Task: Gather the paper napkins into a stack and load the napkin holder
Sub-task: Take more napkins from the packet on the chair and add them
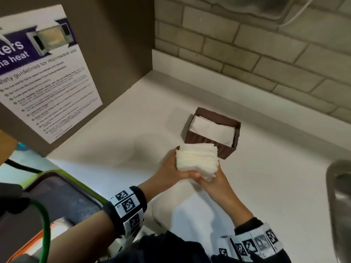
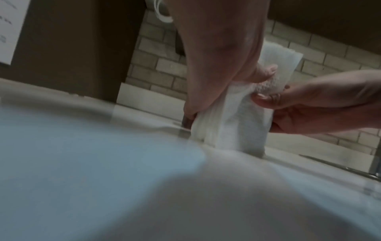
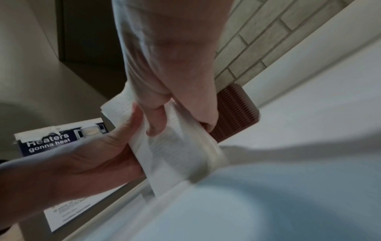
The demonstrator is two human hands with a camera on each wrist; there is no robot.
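both hands [image 1: 190, 172] grip a thick, uneven white napkin stack [image 1: 197, 158].

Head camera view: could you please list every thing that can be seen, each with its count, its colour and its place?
napkin stack: one, white, held above the counter just in front of the holder
napkin holder: one, dark brown, on the counter, with white napkins already inside
counter: one, off-white, below a grey tiled wall
poster: one, white with purple header, on the brown panel at left
sink: one, metal, at the right edge
tray: one, dark with green rim, lower left
cable: one, green, lower left
wrist bands: two, black and white markers
left hand: grips the stack's left side
right hand: grips its right side
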